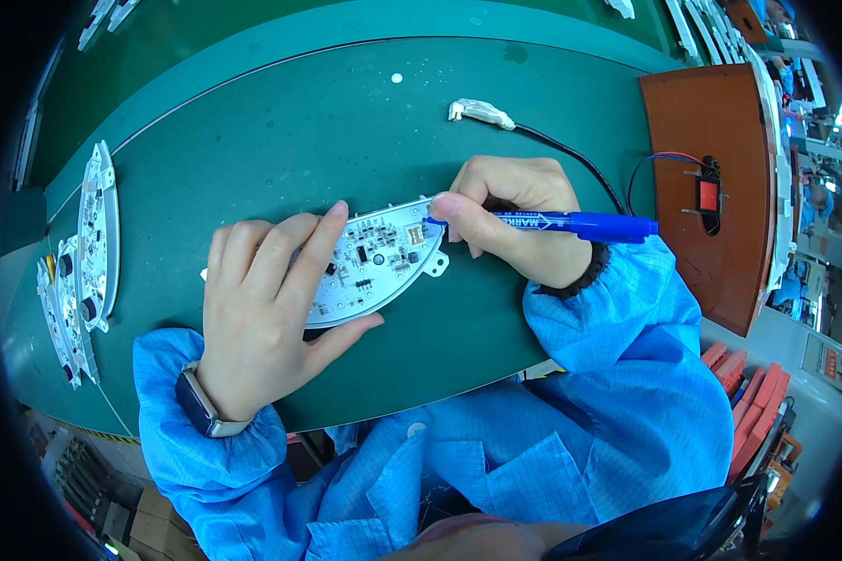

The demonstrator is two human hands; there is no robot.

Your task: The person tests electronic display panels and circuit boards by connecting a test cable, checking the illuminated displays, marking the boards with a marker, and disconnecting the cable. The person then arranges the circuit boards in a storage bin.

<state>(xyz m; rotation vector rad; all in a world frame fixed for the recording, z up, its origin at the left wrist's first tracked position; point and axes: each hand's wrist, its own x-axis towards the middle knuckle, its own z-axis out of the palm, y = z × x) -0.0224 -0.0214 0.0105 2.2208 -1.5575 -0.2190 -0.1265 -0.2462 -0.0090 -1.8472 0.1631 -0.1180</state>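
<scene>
- Head view, far left of the table (253, 140): other white boards (101, 234) lie close together, some overlapping. Clear of both hands; a wide sweep of the left arm could knock them.
- Watch (196, 402) on left wrist, beside the sleeve cuff. Might scrape a board if that arm swings left.
- Left hand (267, 290): fingers extended over the left half of the circuit board, not clenched, seems to pin it down. Covers many parts there; heavy pressure could stress them, too little could let the board skate.
- Circuit board: mid-table between the hands, curved edge toward the person (384, 266). Glossy-looking face, so wet ink could smear under a finger.
- White-wrapped cable end (482, 113): beyond the right hand, lead running to the right. Could snag if the hand lifts outward.
- Right hand (515, 220): pinching the blue marker (613, 226), tip at the board's right end, near a connector. A slip could ink the wrong spot.
- Brown box (702, 280) with red switch (708, 195): right side, limits outward elbow room.
</scene>
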